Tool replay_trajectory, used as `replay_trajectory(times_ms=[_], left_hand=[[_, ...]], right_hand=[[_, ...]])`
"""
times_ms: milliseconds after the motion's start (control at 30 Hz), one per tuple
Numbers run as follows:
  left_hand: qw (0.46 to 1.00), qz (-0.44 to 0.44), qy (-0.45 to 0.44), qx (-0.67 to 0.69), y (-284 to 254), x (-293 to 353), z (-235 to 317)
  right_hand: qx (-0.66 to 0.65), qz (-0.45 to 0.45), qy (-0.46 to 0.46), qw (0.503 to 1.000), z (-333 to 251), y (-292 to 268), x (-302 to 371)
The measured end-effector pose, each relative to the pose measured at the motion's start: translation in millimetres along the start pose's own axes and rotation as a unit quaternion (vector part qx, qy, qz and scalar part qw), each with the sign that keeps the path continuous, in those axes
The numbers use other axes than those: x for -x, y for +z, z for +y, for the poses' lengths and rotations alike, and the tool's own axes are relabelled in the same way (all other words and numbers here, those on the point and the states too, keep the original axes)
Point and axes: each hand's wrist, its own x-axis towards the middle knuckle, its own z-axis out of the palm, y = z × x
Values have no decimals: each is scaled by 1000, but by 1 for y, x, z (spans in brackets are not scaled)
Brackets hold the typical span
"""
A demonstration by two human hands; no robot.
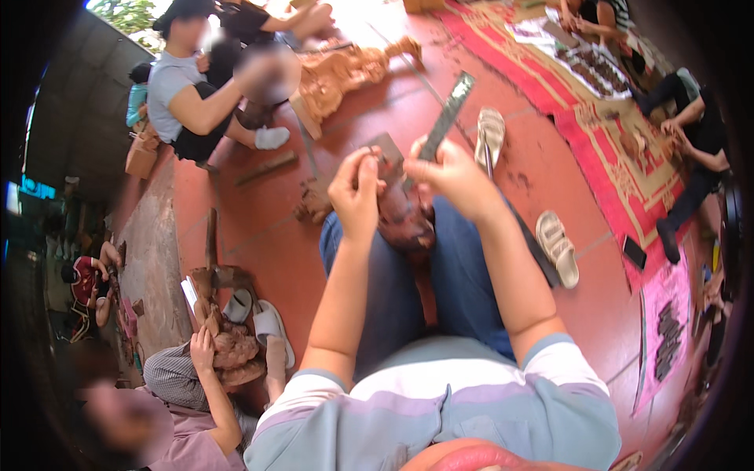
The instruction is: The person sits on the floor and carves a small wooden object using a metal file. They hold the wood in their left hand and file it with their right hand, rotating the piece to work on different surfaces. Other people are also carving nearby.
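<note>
Above my knees, my right hand (459, 179) grips a long, flat, dark grey strip (446, 118). Its worn, lighter end points up and away from me. Facing it, my left hand (355, 192) is closed in a pinch near the top of a dark brown wooden piece (402, 216). What those fingers hold is too small to make out. The wooden piece rests between my knees, with its lower end rounded and shiny. Part of its upper end lies behind my hands.
A large carved wooden piece (338, 82) lies ahead on red tiles, beside a crouching person (177, 86). Beige sandals (558, 245) and a phone (635, 253) lie right, near a red patterned rug (577, 137). At left, another person's hand touches a carving (236, 345).
</note>
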Motion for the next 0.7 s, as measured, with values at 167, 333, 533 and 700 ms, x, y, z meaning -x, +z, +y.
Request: replay_trajectory(times_ms=[167,333,533,700], left_hand=[[999,-2,-9,37,4,-2,-2],[1000,-26,-8,15,1,-8,-4],[999,-9,-8,43,1,-3,-5],[999,-25,-22,35,1,-6,-6]], right_hand=[[-3,76,32,997,-4,-8,-5],[-12,53,24,998,-10,-4,-1],[41,21,-17,999,-12,2,1],[39,63,-3,997,-17,2,-6]])
